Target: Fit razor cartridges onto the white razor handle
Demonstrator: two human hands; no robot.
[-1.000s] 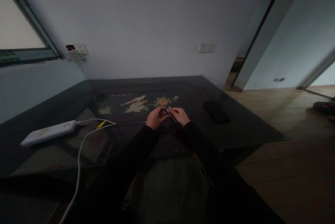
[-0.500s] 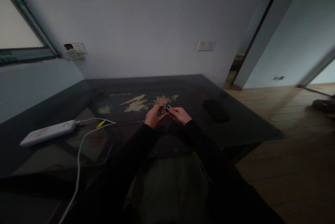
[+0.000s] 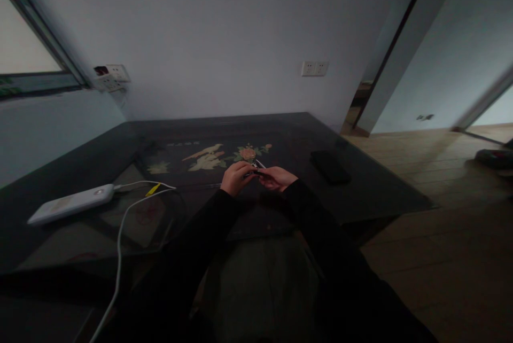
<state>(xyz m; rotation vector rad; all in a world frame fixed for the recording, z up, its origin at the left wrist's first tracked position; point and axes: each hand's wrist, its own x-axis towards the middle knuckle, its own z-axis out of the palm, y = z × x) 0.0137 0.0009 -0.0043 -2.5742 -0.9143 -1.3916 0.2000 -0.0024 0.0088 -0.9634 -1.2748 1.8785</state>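
Just above the table, my left hand (image 3: 235, 178) and my right hand (image 3: 279, 177) meet with fingertips close together. Between them is a small, shiny metal object (image 3: 258, 163) with dark parts and a slim bright piece jutting up. Fingers of both hands are closed on it. Most of its body is covered by the fingers, and the dim light keeps me from telling its kind.
A dark glass-topped table (image 3: 385, 193) with a bird-and-flower picture (image 3: 208, 158) lies beneath my hands. On the right rests a black rectangular case (image 3: 331, 166). A white power bank (image 3: 72, 204) sits at left, its white cable (image 3: 119, 257) hanging over the front edge.
My right hand has turned and its fingers now lie flatter across the metal object. The left fingers have closed further over it. The view has shifted slightly.
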